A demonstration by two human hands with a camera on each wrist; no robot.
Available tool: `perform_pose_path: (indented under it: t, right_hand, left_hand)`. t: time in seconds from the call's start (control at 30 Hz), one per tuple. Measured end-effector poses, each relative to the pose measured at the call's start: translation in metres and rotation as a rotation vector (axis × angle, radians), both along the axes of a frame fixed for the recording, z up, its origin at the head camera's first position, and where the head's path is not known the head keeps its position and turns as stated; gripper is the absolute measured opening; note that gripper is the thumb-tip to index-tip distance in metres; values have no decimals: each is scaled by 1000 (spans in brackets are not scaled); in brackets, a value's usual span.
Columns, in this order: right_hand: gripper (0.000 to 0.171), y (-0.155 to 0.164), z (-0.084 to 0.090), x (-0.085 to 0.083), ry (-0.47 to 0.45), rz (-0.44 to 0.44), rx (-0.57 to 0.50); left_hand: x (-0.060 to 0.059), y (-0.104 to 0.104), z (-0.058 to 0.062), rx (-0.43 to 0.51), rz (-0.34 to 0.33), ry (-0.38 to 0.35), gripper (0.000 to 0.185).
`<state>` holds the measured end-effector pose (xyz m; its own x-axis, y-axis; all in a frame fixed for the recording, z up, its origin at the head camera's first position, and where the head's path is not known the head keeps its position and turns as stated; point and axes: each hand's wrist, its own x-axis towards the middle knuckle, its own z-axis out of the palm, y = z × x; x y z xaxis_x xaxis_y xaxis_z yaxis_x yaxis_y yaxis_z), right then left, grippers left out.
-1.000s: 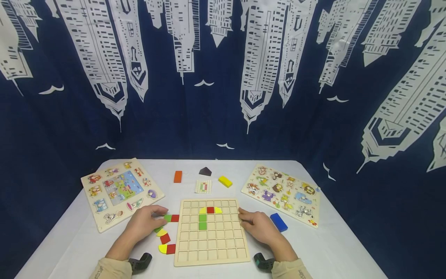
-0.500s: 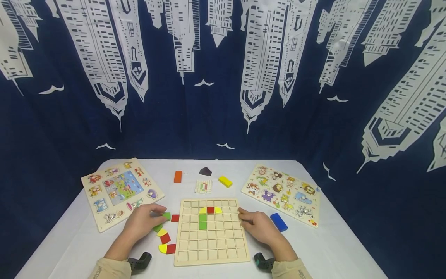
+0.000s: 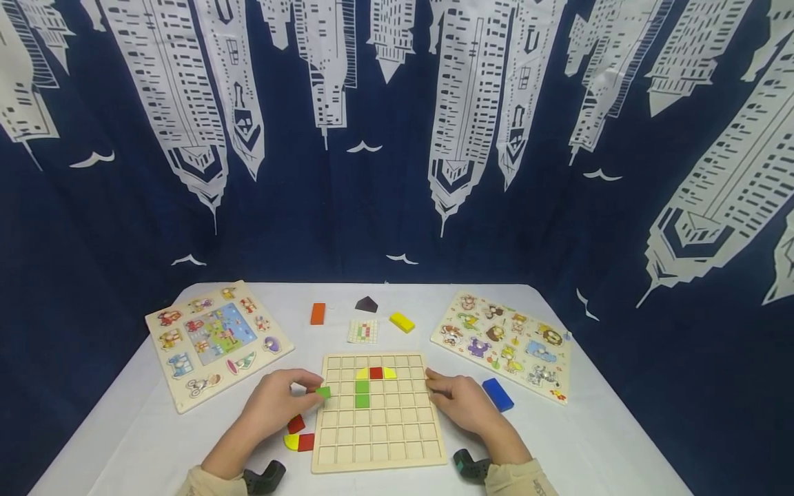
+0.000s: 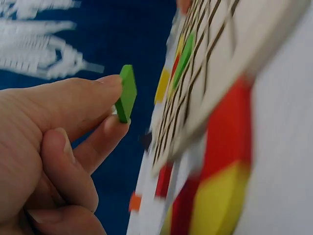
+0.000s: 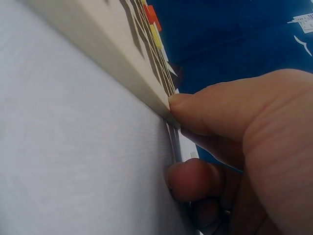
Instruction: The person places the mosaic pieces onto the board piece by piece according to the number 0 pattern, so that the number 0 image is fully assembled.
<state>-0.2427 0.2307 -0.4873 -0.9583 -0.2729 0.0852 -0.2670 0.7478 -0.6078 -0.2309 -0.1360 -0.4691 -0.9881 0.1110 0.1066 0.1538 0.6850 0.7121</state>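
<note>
In the head view, my left hand [image 3: 276,401] pinches a green square tile [image 3: 323,392] just over the left edge of the wooden grid board [image 3: 378,459]. The left wrist view shows this green tile [image 4: 127,94] on edge between thumb and fingertip. My right hand [image 3: 460,402] holds the board's right edge; its thumb [image 5: 191,108] lies against the rim in the right wrist view. On the grid sit two green squares [image 3: 362,393], a red square [image 3: 375,373] and two yellow rounded pieces [image 3: 389,373]. Left of the board lie red tiles [image 3: 306,442] and a yellow piece [image 3: 291,442].
A pattern card [image 3: 362,331] lies behind the board, near orange [image 3: 318,313], dark [image 3: 367,304] and yellow [image 3: 402,322] blocks. A blue block [image 3: 497,395] is right of my right hand. Picture puzzles stand at back left [image 3: 180,396] and back right [image 3: 453,348].
My left hand has drawn the green tile away from the red one beside it, then carried it right to the board's left edge. The right hand stays at the board.
</note>
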Motion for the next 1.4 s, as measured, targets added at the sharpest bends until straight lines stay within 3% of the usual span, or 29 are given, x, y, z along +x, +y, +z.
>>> perform_pose_path:
  t: [0.17, 0.33, 0.67, 1.07, 1.4]
  right_hand:
    - [31, -1, 0, 1, 0, -5, -6]
    - [31, -2, 1, 1, -5, -10, -13]
    - [31, -1, 1, -1, -4, -13, 4]
    - [31, -2, -1, 0, -14, 3, -12]
    - [31, -2, 0, 0, -2, 3, -12]
  left_hand:
    - [13, 24, -1, 61, -111, -7, 21]
    - [24, 43, -9, -12, -170, 86, 12]
    - [19, 54, -24, -105, -218, 190, 8]
    - [19, 53, -28, -109, -255, 182, 5]
    - [16, 55, -30, -83, -214, 203, 5]
